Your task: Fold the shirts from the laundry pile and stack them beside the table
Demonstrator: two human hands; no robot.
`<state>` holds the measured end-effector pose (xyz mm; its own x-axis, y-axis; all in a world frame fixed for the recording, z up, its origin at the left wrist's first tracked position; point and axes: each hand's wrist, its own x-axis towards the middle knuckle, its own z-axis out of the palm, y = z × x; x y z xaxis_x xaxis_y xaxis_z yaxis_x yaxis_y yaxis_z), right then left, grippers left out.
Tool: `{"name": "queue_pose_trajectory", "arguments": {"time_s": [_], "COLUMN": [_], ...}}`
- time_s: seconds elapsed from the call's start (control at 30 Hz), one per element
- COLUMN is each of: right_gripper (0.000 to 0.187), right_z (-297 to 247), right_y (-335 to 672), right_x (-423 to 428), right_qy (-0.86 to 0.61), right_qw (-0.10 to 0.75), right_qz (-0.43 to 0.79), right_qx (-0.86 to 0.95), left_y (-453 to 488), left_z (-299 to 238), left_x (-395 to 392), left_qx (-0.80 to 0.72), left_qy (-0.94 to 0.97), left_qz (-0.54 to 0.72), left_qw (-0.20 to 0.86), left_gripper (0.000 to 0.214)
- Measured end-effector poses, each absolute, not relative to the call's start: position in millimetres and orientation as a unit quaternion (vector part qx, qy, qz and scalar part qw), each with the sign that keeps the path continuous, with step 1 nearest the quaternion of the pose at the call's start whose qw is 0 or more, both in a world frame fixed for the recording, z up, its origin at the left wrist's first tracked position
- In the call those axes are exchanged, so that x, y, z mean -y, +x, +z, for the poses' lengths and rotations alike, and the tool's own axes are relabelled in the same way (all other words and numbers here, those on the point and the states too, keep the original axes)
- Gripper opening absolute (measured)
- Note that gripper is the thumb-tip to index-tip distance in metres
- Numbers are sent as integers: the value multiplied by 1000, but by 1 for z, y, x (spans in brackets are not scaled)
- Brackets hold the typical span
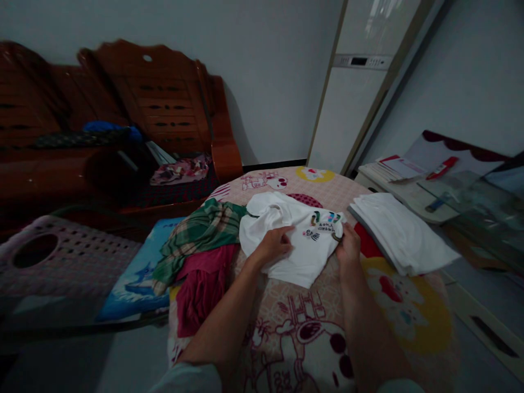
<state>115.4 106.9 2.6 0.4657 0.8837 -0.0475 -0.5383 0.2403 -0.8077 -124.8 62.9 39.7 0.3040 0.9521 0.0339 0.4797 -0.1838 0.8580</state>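
White T-shirt (305,261) with a small print is lying flat on the table (311,327). It's pretty crowded: a green plaid cloth (204,232) and a magenta cloth (202,286) just to its left, and a folded white stack (403,234) on the right. The left hand (275,244) has its fingers curled, pinching the shirt's middle, and the right hand (347,243) has its fingers closed on the right edge.

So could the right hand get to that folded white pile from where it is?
Probably yes. The right hand is on the printed white T-shirt, and the folded white pile lies close beside it on the same table, with nothing between them.
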Motion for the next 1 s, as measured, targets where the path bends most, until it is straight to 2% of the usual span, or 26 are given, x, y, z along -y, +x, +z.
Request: {"name": "queue_pose_trajectory", "arguments": {"time_s": [0.27,0.37,0.53,0.63,1.0], "right_gripper": [27,31,41,37,40], "right_z": [5,12,18,19,24], "right_y": [115,111,104,103,100], "right_x": [-104,-100,-92,-91,-86], "right_qy": [-398,-417,-477,-484,-421], "right_qw": [753,727,662,660,648], "right_qz": [477,467,462,472,538], "right_qx": [217,283,349,328,337], "left_y": [-129,-130,-125,-122,-116], "left_z": [31,31,38,38,39], "left_x": [-73,-73,-72,-72,-70], "left_qx": [-582,-586,-548,-536,-470], "left_qy": [643,629,595,589,594], "left_qz": [351,354,429,460,495], "left_qw": [354,369,401,394,426], "left_gripper": [75,68,54,44,30]}}
